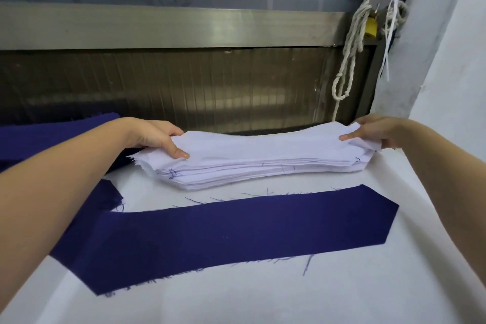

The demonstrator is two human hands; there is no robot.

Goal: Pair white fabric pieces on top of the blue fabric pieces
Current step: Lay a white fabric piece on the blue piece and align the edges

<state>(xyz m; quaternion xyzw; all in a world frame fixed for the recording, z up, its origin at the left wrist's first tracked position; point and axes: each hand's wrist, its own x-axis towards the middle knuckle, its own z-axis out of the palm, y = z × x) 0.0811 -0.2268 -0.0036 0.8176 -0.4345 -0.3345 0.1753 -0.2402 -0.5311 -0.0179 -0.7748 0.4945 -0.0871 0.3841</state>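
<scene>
A thick stack of white fabric pieces (263, 158) lies across the far part of the white table (289, 292). My left hand (157, 137) grips the stack's left end, thumb on top and fingers under it. My right hand (373, 130) grips the right end the same way. In front of the stack a long blue fabric piece (223, 234) with angled ends lies flat on the table, with frayed threads along its edges. Nothing white lies on the blue piece.
More blue fabric (39, 137) lies at the far left, partly under my left arm. A metal-framed window panel (184, 81) stands behind the table. A knotted white rope (347, 60) hangs at the right by a pale wall (447, 60).
</scene>
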